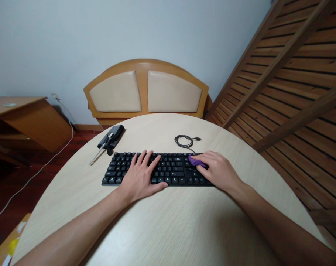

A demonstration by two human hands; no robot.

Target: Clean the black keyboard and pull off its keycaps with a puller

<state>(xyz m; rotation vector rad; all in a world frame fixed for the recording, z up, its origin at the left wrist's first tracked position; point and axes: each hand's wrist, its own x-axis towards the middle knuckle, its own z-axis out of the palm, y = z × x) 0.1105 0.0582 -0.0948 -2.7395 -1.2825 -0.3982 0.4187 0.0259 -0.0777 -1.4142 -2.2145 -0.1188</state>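
A black keyboard (120, 170) lies across the middle of a round pale wooden table (170, 225). My left hand (141, 176) rests flat on its middle keys, fingers stretched out and slightly spread. My right hand (216, 170) lies on the keyboard's right end, its fingers closed over a small purple thing (196, 161), soft-looking, pressed against the keys. Only the purple thing's left tip shows past my fingers.
A coiled black cable (185, 140) lies behind the keyboard. A dark pouch with a white pen-like tool (110, 138) sits at the back left. A wooden headboard with beige panels (146, 92) stands behind the table, slatted wood (290, 74) leans right, a wooden cabinet (26, 118) left.
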